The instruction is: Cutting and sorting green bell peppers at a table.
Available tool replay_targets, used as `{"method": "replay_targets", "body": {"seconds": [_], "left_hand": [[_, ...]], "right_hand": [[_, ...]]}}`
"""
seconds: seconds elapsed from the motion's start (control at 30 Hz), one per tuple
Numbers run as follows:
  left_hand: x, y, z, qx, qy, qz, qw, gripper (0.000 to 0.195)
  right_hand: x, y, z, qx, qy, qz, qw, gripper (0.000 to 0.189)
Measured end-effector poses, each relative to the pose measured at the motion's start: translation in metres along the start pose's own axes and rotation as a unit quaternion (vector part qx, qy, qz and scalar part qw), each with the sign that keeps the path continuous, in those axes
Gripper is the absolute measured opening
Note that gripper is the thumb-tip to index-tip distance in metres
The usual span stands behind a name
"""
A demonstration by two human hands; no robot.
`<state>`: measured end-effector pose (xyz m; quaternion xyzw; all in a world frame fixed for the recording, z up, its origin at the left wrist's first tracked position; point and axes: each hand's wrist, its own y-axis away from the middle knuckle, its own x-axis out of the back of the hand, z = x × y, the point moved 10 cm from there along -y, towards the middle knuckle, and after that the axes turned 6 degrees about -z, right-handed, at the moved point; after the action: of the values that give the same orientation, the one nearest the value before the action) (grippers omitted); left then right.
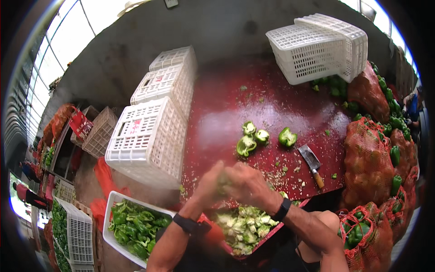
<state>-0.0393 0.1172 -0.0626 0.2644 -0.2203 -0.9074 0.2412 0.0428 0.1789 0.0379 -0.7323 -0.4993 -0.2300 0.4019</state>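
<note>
My left hand (210, 183) and my right hand (247, 183) meet above the near edge of the red table. Both are blurred, with fingers curled around a green pepper piece (223, 182) that is mostly hidden between them. Below them, a red bin (253, 251) holds pale green pepper cores (249, 227). Farther up the table lie cut green bell peppers: a cluster of halves (246, 145) and a single half (288, 137) to its right. A cleaver (311, 161) with a wooden handle rests right of them, touched by neither hand.
White plastic crates (170, 132) line the table's left side; more crates (316, 51) stand at the back right. At lower left, a white crate (109, 222) holds green peppers (136, 224). Red mesh sacks (367, 163) of peppers crowd the right edge. Scraps and seeds (285, 176) litter the red tabletop (221, 112).
</note>
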Motion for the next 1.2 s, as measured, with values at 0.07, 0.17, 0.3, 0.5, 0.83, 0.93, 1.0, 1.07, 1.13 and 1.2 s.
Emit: {"method": "replay_targets", "body": {"seconds": [0.07,0.17,0.3,0.5,0.83,0.93,1.0,1.07,1.13,1.2], "left_hand": [[0.002,-0.004,-0.008,0.037,-0.044,-0.013,0.998,0.053],[0.003,-0.011,0.008,-0.021,-0.159,-0.018,0.987,0.058],[0.002,-0.004,0.012,-0.005,-0.181,-0.041,0.983,0.063],[0.004,-0.007,-0.004,0.050,-0.186,-0.033,0.981,0.062],[0.004,-0.018,-0.003,-0.215,-0.250,-0.031,0.943,0.031],[-0.010,-0.006,0.018,-0.342,-0.404,-0.096,0.843,0.032],[-0.015,0.007,0.025,-0.303,-0.316,-0.107,0.893,0.032],[0.001,0.014,0.033,-0.307,-0.335,-0.043,0.890,0.031],[0.013,0.009,0.029,-0.230,-0.117,-0.061,0.964,0.031],[0.001,0.007,0.031,-0.178,0.094,-0.085,0.976,0.033]], "right_hand": [[-0.013,-0.001,0.007,-0.027,0.017,-0.038,0.999,0.017],[-0.007,-0.004,0.003,-0.001,0.038,-0.010,0.999,0.017],[-0.004,-0.009,-0.012,0.042,0.035,0.041,0.998,0.020],[-0.008,-0.011,-0.004,0.035,0.053,0.061,0.996,0.017],[-0.003,-0.008,0.028,-0.008,0.001,0.113,0.994,0.017],[-0.002,-0.014,0.040,-0.053,-0.075,0.053,0.994,0.012],[0.006,-0.014,0.047,-0.063,-0.226,0.013,0.972,0.012],[0.015,-0.016,0.046,-0.140,-0.300,-0.021,0.943,0.016],[0.016,-0.013,0.046,-0.123,-0.323,-0.043,0.938,0.022],[0.011,-0.016,0.020,-0.006,-0.270,-0.140,0.953,0.016]]}}
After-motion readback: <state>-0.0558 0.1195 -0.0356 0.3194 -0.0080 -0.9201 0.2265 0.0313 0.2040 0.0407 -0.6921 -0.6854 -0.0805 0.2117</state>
